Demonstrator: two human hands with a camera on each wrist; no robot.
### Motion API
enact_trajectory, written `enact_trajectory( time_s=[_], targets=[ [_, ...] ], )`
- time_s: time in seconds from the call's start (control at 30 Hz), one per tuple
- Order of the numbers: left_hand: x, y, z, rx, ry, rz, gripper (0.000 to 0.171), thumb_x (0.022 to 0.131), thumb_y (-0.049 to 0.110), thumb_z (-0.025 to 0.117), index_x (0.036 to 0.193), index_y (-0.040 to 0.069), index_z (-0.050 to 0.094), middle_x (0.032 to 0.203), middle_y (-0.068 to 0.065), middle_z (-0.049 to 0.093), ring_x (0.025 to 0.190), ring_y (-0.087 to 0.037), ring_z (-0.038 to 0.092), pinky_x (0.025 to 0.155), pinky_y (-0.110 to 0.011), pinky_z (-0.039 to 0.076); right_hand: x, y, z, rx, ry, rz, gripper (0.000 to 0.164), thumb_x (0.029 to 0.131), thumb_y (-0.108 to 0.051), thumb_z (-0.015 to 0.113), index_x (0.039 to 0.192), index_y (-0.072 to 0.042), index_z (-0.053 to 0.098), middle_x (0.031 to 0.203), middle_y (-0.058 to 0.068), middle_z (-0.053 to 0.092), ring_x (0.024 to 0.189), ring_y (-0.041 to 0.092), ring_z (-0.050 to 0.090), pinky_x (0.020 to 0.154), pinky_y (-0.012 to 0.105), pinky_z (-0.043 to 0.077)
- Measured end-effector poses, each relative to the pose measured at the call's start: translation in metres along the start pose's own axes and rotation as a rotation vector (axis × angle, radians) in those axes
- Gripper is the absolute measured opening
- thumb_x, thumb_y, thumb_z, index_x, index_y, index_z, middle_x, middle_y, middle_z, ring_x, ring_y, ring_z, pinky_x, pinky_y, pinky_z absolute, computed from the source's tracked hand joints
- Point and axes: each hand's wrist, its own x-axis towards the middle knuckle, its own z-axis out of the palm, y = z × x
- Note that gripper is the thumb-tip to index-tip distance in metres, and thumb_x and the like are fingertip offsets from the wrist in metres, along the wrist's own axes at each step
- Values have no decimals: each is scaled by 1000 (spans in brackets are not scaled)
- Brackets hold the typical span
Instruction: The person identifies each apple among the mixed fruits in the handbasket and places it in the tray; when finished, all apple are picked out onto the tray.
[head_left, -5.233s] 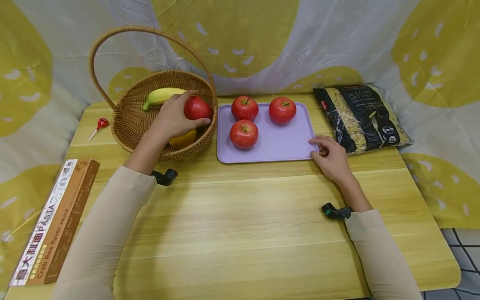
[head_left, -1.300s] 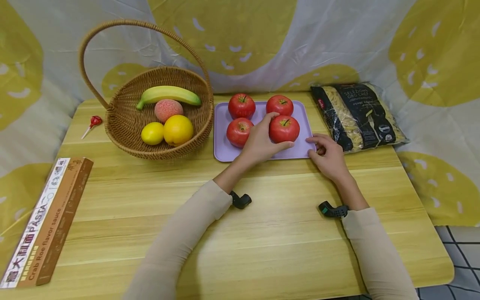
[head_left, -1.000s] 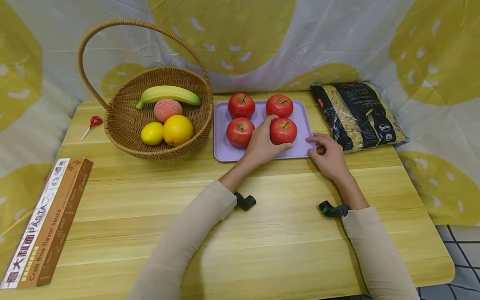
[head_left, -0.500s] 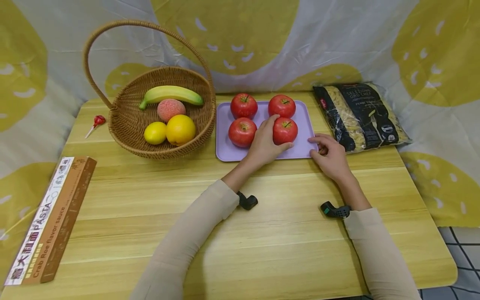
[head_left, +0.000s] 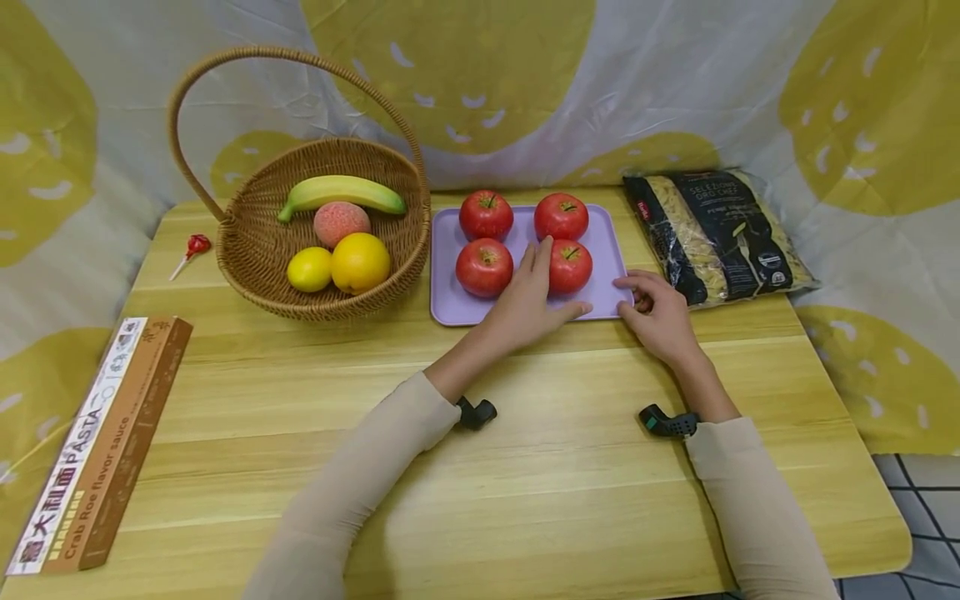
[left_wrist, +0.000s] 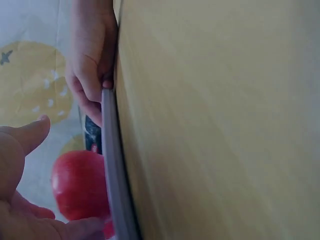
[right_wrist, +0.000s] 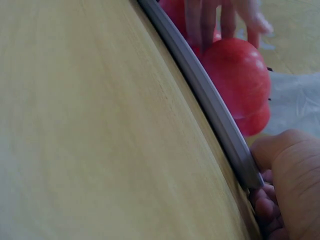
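Several red apples stand on the lilac tray [head_left: 525, 305], two at the back and two in front. My left hand [head_left: 521, 304] is beside the front right apple [head_left: 571, 267], fingers straight along its left side and thumb spread away from it. In the left wrist view that apple [left_wrist: 80, 185] sits between the thumb and the fingers, with a gap on the thumb's side. My right hand [head_left: 660, 315] pinches the tray's right front corner, thumb above and fingers curled beneath, as the right wrist view shows the tray rim [right_wrist: 215, 105] running into its grip.
To the left, a wicker basket [head_left: 255, 258] holds a banana [head_left: 341, 193], a peach [head_left: 342, 223], a lemon [head_left: 310, 269] and an orange [head_left: 361, 262]. A lollipop [head_left: 197, 246] and a pasta box [head_left: 105, 442] lie left of it. A pasta bag [head_left: 720, 233] lies behind my right hand.
An apple from the basket now stands at the tray's front right. Over the last half second my left hand has let go of it and drawn back slightly. The right hand keeps its place.
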Motion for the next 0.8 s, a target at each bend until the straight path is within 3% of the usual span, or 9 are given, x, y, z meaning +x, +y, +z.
enact_trajectory(
  time_s=[0.2, 0.33, 0.43, 0.5, 0.63, 0.8],
  targets=[
    [-31, -5, -23, 51, -57, 99, 105, 92, 66, 64, 167, 17, 10, 173, -13, 15, 158, -31, 25, 125, -49, 30, 4, 0, 2, -3, 16, -15, 32, 92, -7, 67, 124, -4, 73, 129, 17, 64, 82, 22, 53, 71, 13, 38],
    [-59, -19, -39, 53, -91, 146, 98, 94, 68, 60, 167, 24, 12, 173, -9, 15, 160, -25, 19, 126, -49, 28, 4, 1, 2, -14, 6, -11, 32, 92, -8, 69, 124, -5, 73, 121, 17, 65, 80, 21, 53, 71, 13, 39],
    [-79, -31, -51, 77, -91, 200, 93, 95, 65, 60, 166, 22, 18, 173, -7, 19, 159, -22, 22, 126, -47, 29, 4, 0, -3, -18, -5, -7, 33, 93, -8, 70, 125, -5, 72, 120, 18, 66, 80, 19, 55, 70, 12, 41],
    [-89, -37, -63, 98, -64, 238, 90, 96, 62, 62, 165, 20, 24, 171, -8, 25, 157, -24, 28, 125, -48, 31, 6, -2, -9, -22, -13, -8, 34, 93, -8, 70, 127, -4, 71, 123, 17, 66, 82, 20, 56, 70, 10, 42],
    [-106, -47, -94, 149, 51, 314, 77, 96, 52, 69, 157, 14, 42, 162, -9, 43, 149, -26, 43, 122, -47, 38, 8, -9, -26, -40, -53, -8, 36, 96, -7, 67, 132, -4, 67, 129, 17, 66, 93, 27, 64, 74, 6, 43],
    [-124, -65, -135, 178, 233, 404, 58, 91, 34, 81, 141, 13, 61, 142, -6, 63, 129, -24, 62, 109, -42, 51, 9, -19, -52, -98, -52, -29, 36, 98, -11, 63, 133, -6, 66, 117, 19, 70, 95, 33, 68, 76, 8, 44]
  ],
)
